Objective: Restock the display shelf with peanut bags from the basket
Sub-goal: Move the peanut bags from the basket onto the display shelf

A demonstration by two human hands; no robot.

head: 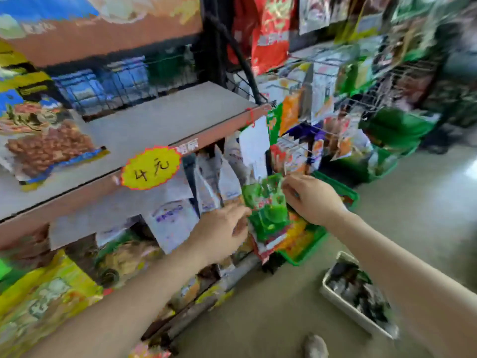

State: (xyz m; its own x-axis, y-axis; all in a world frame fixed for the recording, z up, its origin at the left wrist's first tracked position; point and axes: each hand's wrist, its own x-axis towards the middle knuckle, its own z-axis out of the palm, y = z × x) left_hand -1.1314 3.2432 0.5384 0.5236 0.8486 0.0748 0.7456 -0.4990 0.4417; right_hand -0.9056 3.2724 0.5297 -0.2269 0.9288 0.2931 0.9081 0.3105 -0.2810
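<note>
A green snack bag [267, 208] hangs in front of the rack below the shelf's right end. My right hand [311, 198] pinches its top right corner. My left hand [222, 229] touches its left edge with the fingers closed on it. More red and yellow bags lie just under the green one. A white basket [335, 297] with dark packets stands on the floor at the lower right. A peanut bag [49, 148] with a blue border lies on the grey display shelf [165, 122] at the left. The view is blurred.
A yellow price tag [151, 168] is stuck to the shelf's front edge. White bags [170, 220] hang below it. Wire racks [322, 99] with many packets fill the right. A green bin [309, 244] sits on the floor behind the hands.
</note>
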